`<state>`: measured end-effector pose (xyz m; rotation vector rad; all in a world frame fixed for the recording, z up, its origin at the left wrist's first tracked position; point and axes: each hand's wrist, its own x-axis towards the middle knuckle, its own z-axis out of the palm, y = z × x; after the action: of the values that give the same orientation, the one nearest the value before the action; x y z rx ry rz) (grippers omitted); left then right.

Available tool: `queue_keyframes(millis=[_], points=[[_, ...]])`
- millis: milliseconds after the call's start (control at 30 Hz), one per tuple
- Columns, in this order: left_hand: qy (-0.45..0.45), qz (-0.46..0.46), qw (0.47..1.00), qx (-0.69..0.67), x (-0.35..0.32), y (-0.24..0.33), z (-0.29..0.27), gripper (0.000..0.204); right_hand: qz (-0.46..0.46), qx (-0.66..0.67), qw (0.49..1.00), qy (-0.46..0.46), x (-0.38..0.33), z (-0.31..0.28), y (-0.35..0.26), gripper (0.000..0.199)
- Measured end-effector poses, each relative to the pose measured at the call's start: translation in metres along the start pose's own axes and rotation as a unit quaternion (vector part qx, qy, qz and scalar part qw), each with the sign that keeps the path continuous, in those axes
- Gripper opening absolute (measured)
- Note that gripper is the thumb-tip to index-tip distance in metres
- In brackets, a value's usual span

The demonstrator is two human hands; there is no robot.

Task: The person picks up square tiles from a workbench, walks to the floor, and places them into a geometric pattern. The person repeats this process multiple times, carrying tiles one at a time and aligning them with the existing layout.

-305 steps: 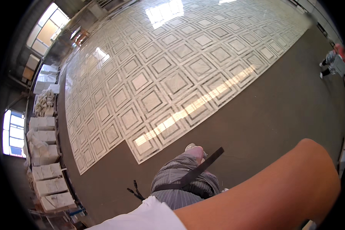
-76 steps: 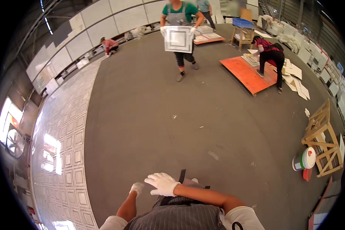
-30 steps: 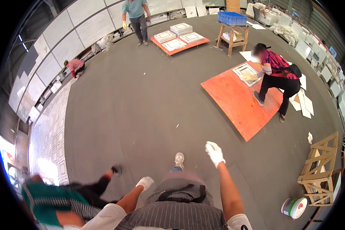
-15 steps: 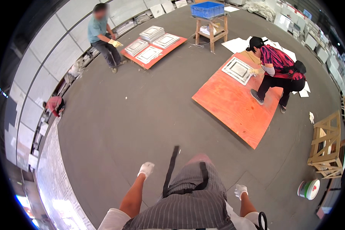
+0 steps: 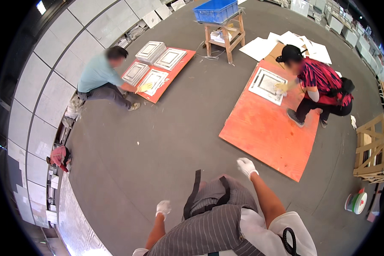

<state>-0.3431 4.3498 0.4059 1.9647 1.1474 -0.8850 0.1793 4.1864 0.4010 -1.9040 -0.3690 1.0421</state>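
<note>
My left hand (image 5: pixel 163 208), in a white glove and slightly blurred, hangs low beside my striped grey apron (image 5: pixel 183 232). Its fingers look loosely apart, with nothing visible in them. My right hand (image 5: pixel 246 167), gloved in white too, swings forward above the grey floor, fingers loosely extended and holding nothing I can see. Nearest to it is the corner of a large orange-red board (image 5: pixel 264 132), lying apart from the hand. On that board's far part rests a white panel with dark rectangular borders (image 5: pixel 267 86); a stooping co-worker (image 5: pixel 324 83) has a gloved hand on it.
At far left another co-worker (image 5: pixel 100 77) bends over bordered panels (image 5: pixel 151 52) stacked on a red board (image 5: pixel 171 76). A blue bin (image 5: pixel 217 16) tops a wooden stand. A wooden crate (image 5: pixel 370 149) and a bucket (image 5: pixel 356 202) stand right. Someone in pink (image 5: pixel 59 157) crouches far left.
My right hand has swung forward and up; my left has dropped back lower. My view has shifted. The co-worker at left has bent down and reached to a panel.
</note>
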Motion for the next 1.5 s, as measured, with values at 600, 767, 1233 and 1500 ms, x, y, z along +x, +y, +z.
queue_keyframes(millis=[600, 767, 1233, 1500], points=[[0.159, 0.136, 0.898, 0.386, 0.304, -0.019, -0.556, 0.010, 0.341, 0.207, 0.906, 0.142, 0.123, 0.112, -0.054, 0.023], [0.102, 0.118, 0.905, -0.396, 0.435, 0.134, -0.693, 0.014, 0.271, 0.204, 0.910, 0.240, 0.188, 0.153, -0.151, 0.033], [0.017, 0.365, 0.894, 0.260, 0.655, 0.333, -0.799, 0.029, 0.190, 0.331, 0.869, 0.315, 0.499, 0.056, -0.268, 0.019], [-0.104, 0.306, 0.752, 0.575, 0.735, 0.401, -0.901, 0.022, 0.133, 0.461, 0.775, 0.411, 0.595, -0.020, -0.375, 0.032]])
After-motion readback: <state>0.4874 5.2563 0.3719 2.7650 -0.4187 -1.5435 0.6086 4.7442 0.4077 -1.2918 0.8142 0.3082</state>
